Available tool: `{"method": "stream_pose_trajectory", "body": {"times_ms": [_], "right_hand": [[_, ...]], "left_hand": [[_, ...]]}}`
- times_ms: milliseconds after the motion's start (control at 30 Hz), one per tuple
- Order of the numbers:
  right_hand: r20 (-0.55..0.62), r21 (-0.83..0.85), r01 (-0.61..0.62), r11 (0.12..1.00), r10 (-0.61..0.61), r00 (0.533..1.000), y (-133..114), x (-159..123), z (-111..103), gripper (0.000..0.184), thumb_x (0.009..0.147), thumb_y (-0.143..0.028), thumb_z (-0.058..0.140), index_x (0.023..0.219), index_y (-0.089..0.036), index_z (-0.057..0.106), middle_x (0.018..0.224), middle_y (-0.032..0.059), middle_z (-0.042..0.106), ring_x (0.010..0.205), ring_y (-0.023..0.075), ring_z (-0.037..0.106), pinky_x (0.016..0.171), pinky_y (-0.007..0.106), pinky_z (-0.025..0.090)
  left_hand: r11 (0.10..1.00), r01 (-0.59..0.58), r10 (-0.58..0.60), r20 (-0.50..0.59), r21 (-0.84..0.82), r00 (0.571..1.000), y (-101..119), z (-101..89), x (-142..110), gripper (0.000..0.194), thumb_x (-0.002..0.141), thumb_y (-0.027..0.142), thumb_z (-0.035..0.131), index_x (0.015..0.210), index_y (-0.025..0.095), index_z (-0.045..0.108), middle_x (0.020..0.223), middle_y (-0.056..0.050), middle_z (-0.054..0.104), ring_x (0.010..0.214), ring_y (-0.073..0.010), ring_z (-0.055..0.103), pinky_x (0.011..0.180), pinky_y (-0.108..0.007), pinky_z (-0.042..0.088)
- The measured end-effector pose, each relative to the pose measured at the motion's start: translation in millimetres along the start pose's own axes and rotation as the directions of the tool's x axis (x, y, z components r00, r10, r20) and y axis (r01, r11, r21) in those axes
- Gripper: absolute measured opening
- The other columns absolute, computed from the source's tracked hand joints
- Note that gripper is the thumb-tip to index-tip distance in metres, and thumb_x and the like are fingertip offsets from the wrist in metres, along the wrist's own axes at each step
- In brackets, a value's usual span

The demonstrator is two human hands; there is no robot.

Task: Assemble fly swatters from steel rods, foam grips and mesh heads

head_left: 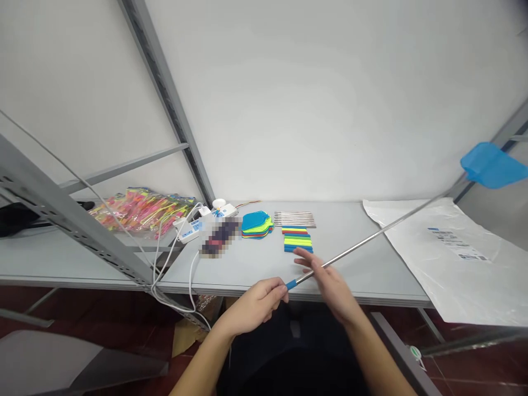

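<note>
My left hand [258, 304] is pinched shut on the blue handle end of a long extended metal rod [371, 237] that rises to the right and ends in a blue swatter head [493, 165]. My right hand [328, 280] lies against the rod just beyond the handle, fingers stretched out and slightly blurred. Just behind the hands on the grey table [247, 264] lie a stack of coloured handle sleeves [297, 240], a row of collapsed metal rods [294, 219] and a pile of coloured swatter heads [256, 225].
A white power strip [193, 225] with cables and chargers sits at the left, beside bagged bright swatters [142, 210]. A large white plastic bag [449, 253] covers the table's right end. Grey shelf struts [78, 220] cross the left side.
</note>
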State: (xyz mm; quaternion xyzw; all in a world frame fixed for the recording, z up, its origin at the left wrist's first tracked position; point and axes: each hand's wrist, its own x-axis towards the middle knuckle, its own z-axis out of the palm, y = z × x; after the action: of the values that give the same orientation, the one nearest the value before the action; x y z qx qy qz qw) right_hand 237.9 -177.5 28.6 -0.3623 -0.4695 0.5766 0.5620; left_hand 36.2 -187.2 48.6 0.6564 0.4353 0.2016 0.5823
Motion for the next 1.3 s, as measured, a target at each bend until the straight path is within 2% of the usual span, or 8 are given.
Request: {"method": "stream_pose_trajectory", "body": {"times_ms": [200, 433, 567, 700, 800, 867, 1000, 1300], "right_hand": [[-0.262, 0.186, 0.114, 0.976, -0.063, 0.963, -24.2, 10.5, -34.4, 0.043, 0.092, -0.051, 0.043, 0.108, -0.022, 0.070, 0.116, 0.0111, 0.068, 0.115, 0.0269, 0.058, 0.096, 0.041, 0.041], [-0.154, 0.098, 0.132, 0.986, -0.116, 0.981, -17.3, -1.3, 6.6, 0.045, 0.096, -0.048, 0.035, 0.106, -0.023, 0.072, 0.119, 0.0096, 0.068, 0.119, 0.0266, 0.057, 0.102, 0.043, 0.036], [-0.065, 0.098, 0.103, 0.990, -0.097, 0.993, -29.6, 2.4, -7.0, 0.046, 0.094, -0.053, 0.038, 0.109, -0.023, 0.070, 0.122, 0.0084, 0.066, 0.115, 0.0271, 0.059, 0.098, 0.043, 0.040], [-0.334, 0.297, 0.259, 0.919, -0.155, 0.930, -56.6, 18.6, -42.5, 0.042, 0.093, -0.052, 0.040, 0.093, -0.024, 0.072, 0.102, 0.0042, 0.073, 0.098, 0.0214, 0.067, 0.091, 0.038, 0.047], [-0.478, 0.278, 0.358, 0.892, -0.195, 0.857, -62.3, 27.1, -43.0, 0.037, 0.094, -0.044, 0.042, 0.081, -0.023, 0.070, 0.090, 0.0036, 0.075, 0.097, 0.0214, 0.068, 0.093, 0.040, 0.046], [-0.448, 0.225, 0.381, 0.897, -0.252, 0.858, -54.9, 27.3, -28.3, 0.038, 0.095, -0.043, 0.041, 0.082, -0.022, 0.070, 0.094, 0.0062, 0.075, 0.105, 0.0237, 0.065, 0.097, 0.042, 0.043], [-0.258, 0.197, 0.289, 0.937, -0.234, 0.937, -29.8, 18.6, 0.8, 0.041, 0.098, -0.043, 0.036, 0.093, -0.021, 0.071, 0.108, 0.0087, 0.072, 0.111, 0.0257, 0.063, 0.102, 0.047, 0.038], [0.034, 0.036, 0.086, 0.996, -0.088, 0.996, 2.7, 12.9, 25.2, 0.043, 0.096, -0.050, 0.039, 0.116, -0.026, 0.068, 0.130, 0.0062, 0.062, 0.118, 0.0261, 0.057, 0.105, 0.045, 0.035]], "left_hand": [[1.000, 0.012, -0.012, 0.005, 0.017, 1.000, -2.0, -4.1, -0.9, 0.043, 0.092, 0.057, 0.040, 0.088, 0.017, 0.057, 0.064, 0.007, 0.037, 0.048, -0.0068, 0.033, 0.045, -0.020, 0.029], [0.998, 0.012, -0.014, -0.033, -0.063, 0.999, 1.4, -13.0, -5.1, 0.044, 0.091, 0.057, 0.045, 0.084, 0.016, 0.058, 0.058, 0.009, 0.030, 0.047, -0.0063, 0.027, 0.043, -0.019, 0.025], [1.000, 0.016, -0.017, -0.035, -0.015, 0.999, 4.7, -30.4, -20.4, 0.042, 0.092, 0.055, 0.045, 0.087, 0.016, 0.059, 0.058, 0.008, 0.031, 0.047, -0.0063, 0.028, 0.044, -0.020, 0.024], [0.999, 0.037, -0.036, -0.055, 0.012, 0.998, 3.2, -39.9, -24.8, 0.041, 0.092, 0.055, 0.044, 0.089, 0.016, 0.060, 0.058, 0.008, 0.031, 0.046, -0.0059, 0.028, 0.043, -0.019, 0.022], [1.000, 0.026, -0.027, -0.060, -0.007, 0.998, 3.1, -36.1, -17.4, 0.042, 0.091, 0.055, 0.045, 0.088, 0.016, 0.060, 0.058, 0.008, 0.029, 0.046, -0.0058, 0.026, 0.043, -0.019, 0.021], [0.999, 0.016, -0.018, -0.068, -0.029, 0.998, 4.0, -33.0, -12.2, 0.042, 0.091, 0.056, 0.045, 0.086, 0.017, 0.059, 0.056, 0.009, 0.027, 0.046, -0.0061, 0.023, 0.042, -0.019, 0.020], [0.999, 0.018, -0.022, -0.098, -0.040, 0.995, 3.3, -37.8, -12.1, 0.041, 0.091, 0.055, 0.047, 0.086, 0.016, 0.060, 0.054, 0.009, 0.025, 0.046, -0.0066, 0.023, 0.043, -0.019, 0.021], [0.999, 0.024, -0.028, -0.086, -0.045, 0.996, 11.4, -24.8, -7.0, 0.042, 0.091, 0.056, 0.044, 0.089, 0.017, 0.060, 0.057, 0.009, 0.029, 0.046, -0.0068, 0.025, 0.042, -0.019, 0.021]]}}
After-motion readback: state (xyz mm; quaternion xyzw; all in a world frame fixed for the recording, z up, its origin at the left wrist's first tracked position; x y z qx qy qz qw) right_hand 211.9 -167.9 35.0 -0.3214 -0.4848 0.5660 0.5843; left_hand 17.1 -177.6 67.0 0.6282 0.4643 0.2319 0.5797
